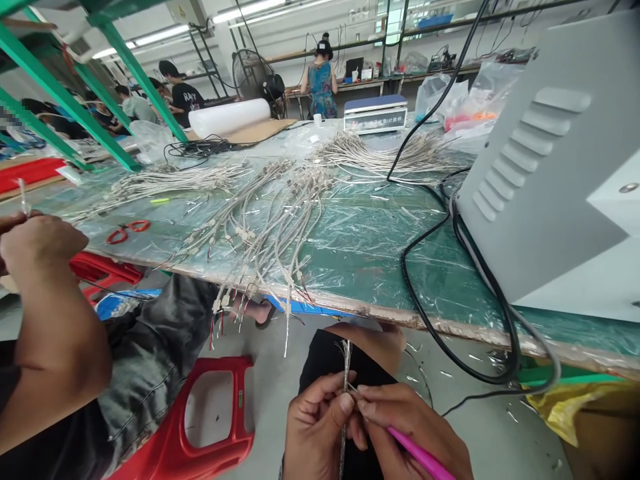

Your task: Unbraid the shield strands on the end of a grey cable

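Note:
Low in the view, over my lap, my left hand [315, 427] pinches a thin braided grey cable [345, 363] that stands upright between my fingers. My right hand [405, 427] is closed round a pink tool [420, 457] and its fingertips meet the cable just beside my left thumb. The cable's frayed end shows above my fingers. Both hands are below the edge of the green table [380, 267].
Several bundles of grey cables [260, 220] lie on the plastic-covered table, some hanging over its edge. Red scissors [127, 230] lie left. A grey machine box [560, 173] with black cords [425, 293] stands right. A co-worker's arm [50, 313] and a red stool [210, 413] are left.

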`<state>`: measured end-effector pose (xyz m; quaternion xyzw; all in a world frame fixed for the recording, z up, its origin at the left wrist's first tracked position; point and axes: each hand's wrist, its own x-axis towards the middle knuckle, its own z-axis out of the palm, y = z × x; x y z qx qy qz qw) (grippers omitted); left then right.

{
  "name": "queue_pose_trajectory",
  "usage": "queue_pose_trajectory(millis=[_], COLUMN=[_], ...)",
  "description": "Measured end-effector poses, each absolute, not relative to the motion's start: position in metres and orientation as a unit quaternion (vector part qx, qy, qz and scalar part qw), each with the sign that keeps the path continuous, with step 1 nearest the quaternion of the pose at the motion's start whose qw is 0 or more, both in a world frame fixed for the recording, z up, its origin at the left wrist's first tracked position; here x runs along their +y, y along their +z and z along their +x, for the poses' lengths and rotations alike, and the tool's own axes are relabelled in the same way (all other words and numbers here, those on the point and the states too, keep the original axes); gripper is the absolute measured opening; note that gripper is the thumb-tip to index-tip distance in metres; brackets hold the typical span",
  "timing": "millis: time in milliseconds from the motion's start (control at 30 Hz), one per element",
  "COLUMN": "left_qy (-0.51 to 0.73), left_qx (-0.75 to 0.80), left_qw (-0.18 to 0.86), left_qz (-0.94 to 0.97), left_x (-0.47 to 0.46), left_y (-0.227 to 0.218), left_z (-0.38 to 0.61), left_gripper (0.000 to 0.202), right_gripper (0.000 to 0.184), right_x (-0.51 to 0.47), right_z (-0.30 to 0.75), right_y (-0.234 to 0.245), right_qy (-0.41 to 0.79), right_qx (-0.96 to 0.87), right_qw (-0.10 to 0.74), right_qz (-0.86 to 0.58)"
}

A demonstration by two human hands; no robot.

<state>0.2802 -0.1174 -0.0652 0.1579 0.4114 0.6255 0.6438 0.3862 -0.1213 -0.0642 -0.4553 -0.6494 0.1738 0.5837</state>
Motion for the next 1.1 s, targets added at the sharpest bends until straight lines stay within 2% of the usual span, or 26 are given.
queue_pose_trajectory(millis=[600,1100], left_qy=[0.61,0.607], left_qx=[0.418,0.407], left_qw=[0.649,0.653], left_qz=[0.18,0.202], left_x=[-0.117,-0.115], left_y=[-0.07,-0.074], left_z=[0.276,0.272], left_gripper=[0.024,0.021], right_gripper=[0.018,0.02], right_x=[-0.117,-0.116], right_z=[0.384,0.387], right_y=[-0.067,-0.081], right_qy=[0.173,0.112], right_qx=[-0.632,-0.681], right_qw=[0.609,0.565], right_qz=[-0.447,-0.452])
